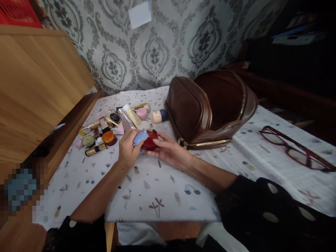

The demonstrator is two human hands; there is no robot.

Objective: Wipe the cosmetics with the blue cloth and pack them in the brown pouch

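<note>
In my right hand [172, 152] is a round, glossy red container [150, 140], held between thumb and fingers above the table. My left hand [128, 148] pinches a crumpled light blue cloth [140, 137], which touches the left side of the red container. What the container holds cannot be made out. Just beyond my hands lie a white-capped cream tube [132, 116], a pink sponge [142, 113] and a jar with a dark blue lid [159, 116]. An orange-topped jar [109, 138] and a gold and black tube [95, 150] lie to the left among several cosmetics.
A brown bag [210, 105] with its zip open stands right of the cosmetics. Red-framed glasses [299, 154] rest at the far right on the printed tablecloth [157, 189]. A wooden panel [42, 87] borders the left side, and a patterned wall [154, 52] rises behind.
</note>
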